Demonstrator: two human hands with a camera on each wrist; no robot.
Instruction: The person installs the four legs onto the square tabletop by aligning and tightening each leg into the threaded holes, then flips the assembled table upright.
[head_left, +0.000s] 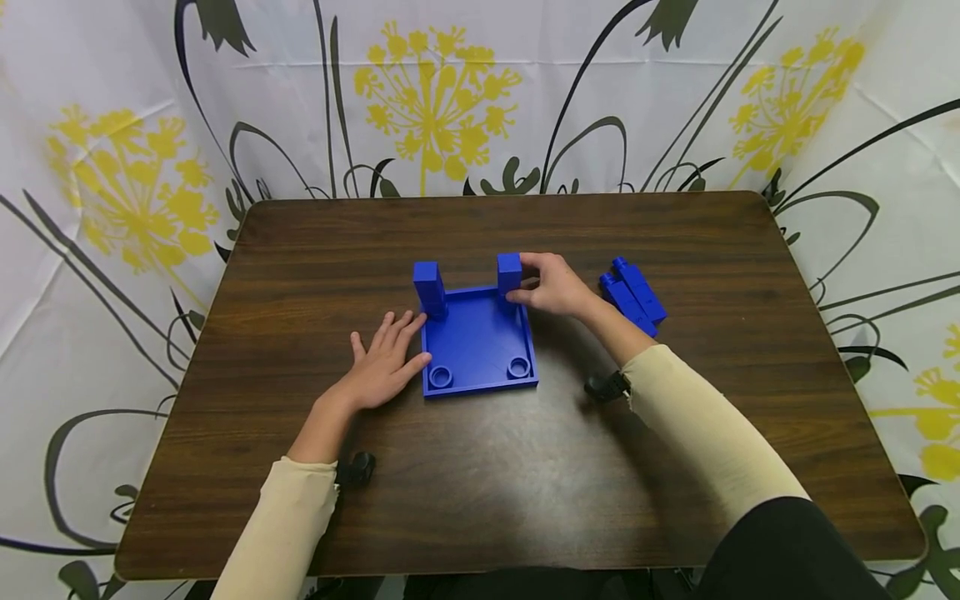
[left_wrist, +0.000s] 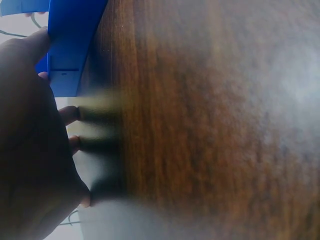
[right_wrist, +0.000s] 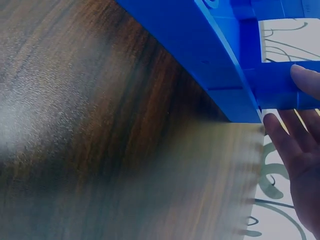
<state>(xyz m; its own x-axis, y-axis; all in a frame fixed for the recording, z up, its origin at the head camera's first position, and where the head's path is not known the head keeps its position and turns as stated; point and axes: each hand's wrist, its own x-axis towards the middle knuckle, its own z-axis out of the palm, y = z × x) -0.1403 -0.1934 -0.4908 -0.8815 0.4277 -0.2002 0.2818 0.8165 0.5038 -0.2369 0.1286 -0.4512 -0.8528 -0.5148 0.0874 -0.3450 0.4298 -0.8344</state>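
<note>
A blue square tray-like base lies on the table, with round sockets showing at its two near corners. Blue posts stand upright at its far corners, the left post and the right post. My right hand holds the right post between thumb and fingers; in the right wrist view the thumb lies on that post. Against the base's left edge rests my left hand, fingers spread and straight, thumb and a fingertip touching the rim. The left wrist view shows this hand beside the base's side wall.
Two more blue posts lie side by side on the table, right of the base and just beyond my right forearm. The brown wooden table has a patterned white curtain behind it and at its sides.
</note>
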